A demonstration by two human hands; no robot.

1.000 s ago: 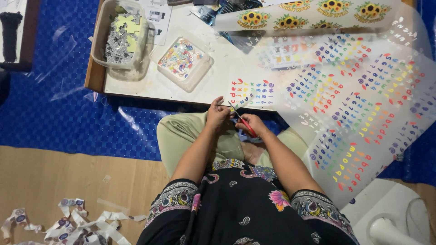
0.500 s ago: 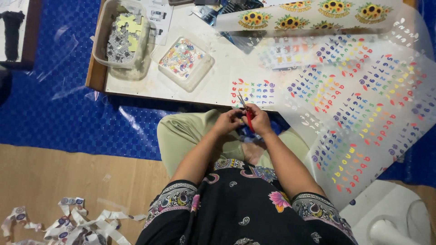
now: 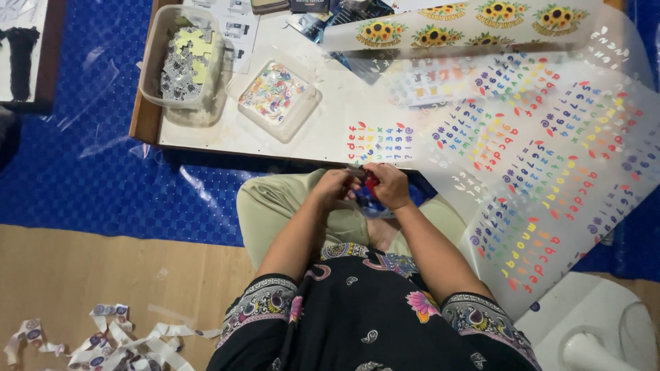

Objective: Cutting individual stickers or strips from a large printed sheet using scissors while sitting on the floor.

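Hands meet at 12 o'clock of the lap: right hand grasping red-handled scissors, left hand pinching small sticker piece; cutting calls for short, steady snips.

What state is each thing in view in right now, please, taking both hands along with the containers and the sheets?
Left hand: closed fingers, meeting the right hand over the lap.
Right hand: gripping a small red-handled tool.
Tall clear tub: open, full of cut paper pieces.
Shallow clear tray: open, holding colourful pieces.
Big sticker sheet: draped off the table edge.
Paper strips: scattered on the floor.
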